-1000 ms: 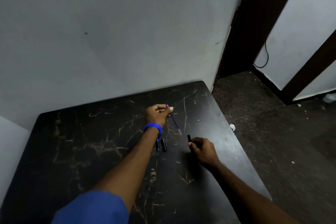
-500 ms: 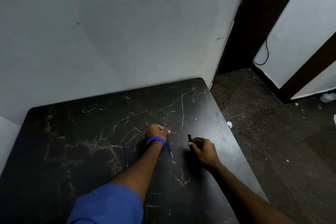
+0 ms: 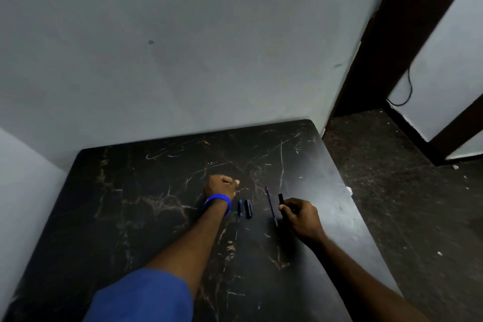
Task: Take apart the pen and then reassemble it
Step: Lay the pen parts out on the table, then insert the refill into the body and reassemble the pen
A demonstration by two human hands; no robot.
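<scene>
The pen lies in parts on the black table (image 3: 146,217). A thin blue refill (image 3: 271,205) rests flat between my hands. Just left of it sit a short black piece (image 3: 248,208) and a small blue piece (image 3: 240,208). My right hand (image 3: 300,217) grips the black pen barrel (image 3: 281,198), whose end sticks up past my fingers. My left hand (image 3: 221,187), with a blue wristband, is curled into a fist on the table beside the small pieces; nothing shows in it.
A grey wall (image 3: 183,47) runs along the table's far and left edges. The table's right edge drops to a dark speckled floor (image 3: 392,191). A dark door frame (image 3: 392,34) stands at the back right.
My left hand has let go of the blue refill, which now lies on the table, and has closed into a fist to its left. My right hand has stayed on the barrel.
</scene>
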